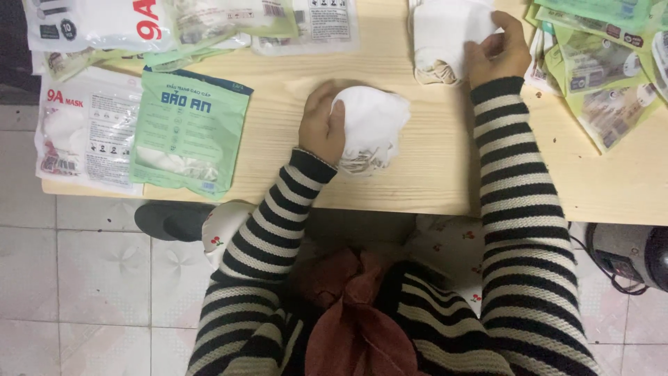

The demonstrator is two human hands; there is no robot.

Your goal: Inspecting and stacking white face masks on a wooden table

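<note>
My left hand (321, 125) grips a folded bunch of white face masks (372, 129) that rests on the pale wooden table (431, 174) near its front edge. My right hand (497, 49) lies further back on a second stack of white masks (442, 38), fingers pinching the top one. Both arms wear black-and-white striped sleeves.
Green and white mask packets (188, 129) lie at the table's left, more clear packets (188, 24) along the back. A heap of green packets (602, 66) fills the right corner. Below are a tiled floor, a dark shoe (170, 219) and a grey appliance (630, 254).
</note>
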